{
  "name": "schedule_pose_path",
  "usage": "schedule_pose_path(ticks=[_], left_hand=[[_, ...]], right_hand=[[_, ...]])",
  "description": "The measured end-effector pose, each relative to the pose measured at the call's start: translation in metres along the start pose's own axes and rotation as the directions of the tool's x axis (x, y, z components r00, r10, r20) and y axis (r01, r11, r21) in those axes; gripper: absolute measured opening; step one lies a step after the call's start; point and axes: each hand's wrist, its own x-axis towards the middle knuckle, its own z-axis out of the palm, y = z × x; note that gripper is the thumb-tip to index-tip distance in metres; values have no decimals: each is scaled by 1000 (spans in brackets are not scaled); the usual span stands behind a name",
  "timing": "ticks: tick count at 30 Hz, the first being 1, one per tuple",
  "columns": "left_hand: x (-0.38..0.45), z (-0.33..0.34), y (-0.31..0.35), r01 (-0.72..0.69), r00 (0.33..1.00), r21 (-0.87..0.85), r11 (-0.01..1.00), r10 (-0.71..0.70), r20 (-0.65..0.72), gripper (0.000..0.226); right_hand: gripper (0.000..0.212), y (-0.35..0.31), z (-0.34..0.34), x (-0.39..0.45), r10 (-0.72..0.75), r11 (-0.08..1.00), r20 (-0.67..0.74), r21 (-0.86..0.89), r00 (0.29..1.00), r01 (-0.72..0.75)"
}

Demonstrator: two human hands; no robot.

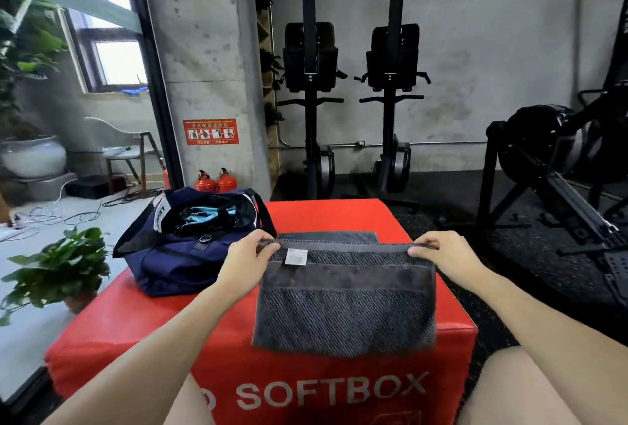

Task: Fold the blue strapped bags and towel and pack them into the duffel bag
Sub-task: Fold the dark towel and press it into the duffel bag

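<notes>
Both hands, left [249, 259] and right [438, 254], pinch one grey ribbed towel [345, 302] at frame centre; one navy duffel bag [190, 237] sits open, centre-left, on red foam box [326, 217].

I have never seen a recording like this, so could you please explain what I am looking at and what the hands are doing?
There is no machine here: a camera worn on a person's head looks forward and down at their own bare hands. In front is a red foam box in a gym. A grey towel lies on it, and the left hand and right hand each pinch a top corner, apparently mid-fold. To the left sits an open navy duffel bag with light blue items inside.
</notes>
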Motion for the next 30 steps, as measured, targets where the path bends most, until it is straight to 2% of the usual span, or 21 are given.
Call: schedule_pose_path(ticks=[10, 12, 14, 16, 21, 25, 28, 30], left_hand=[[109, 75, -72, 162, 985, -80, 984, -166, -54, 8], [115, 95, -93, 247, 969, -64, 967, -247, 11, 12], [111, 113, -114, 357, 926, -3, 934, -354, 134, 27], [103, 125, -130, 405, 890, 60, 912, -408, 201, 33], [105, 134, -137, 472, 866, 85, 878, -479, 141, 26], [107, 134, -129, 461, 872, 110, 880, -473, 130, 15], [114, 122, -114, 424, 900, 81, 902, -430, 74, 4], [120, 110, -102, 381, 924, 30, 924, -382, 31, 7]], right_hand=[[7, 56, 78, 132, 74, 978, -139, 204, 987, -45], [10, 81, 100, 143, 106, 978, -55, 184, 993, -94], [22, 110, 119, 141, 154, 976, 103, 139, 983, -167], [35, 135, 129, 136, 185, 968, 190, 137, 964, -212], [31, 148, 128, 137, 248, 952, 201, 128, 948, -276], [19, 128, 123, 134, 230, 955, 155, 154, 961, -253], [11, 116, 111, 138, 216, 932, 159, 260, 963, -252], [8, 107, 99, 146, 227, 878, 183, 387, 957, -282]])
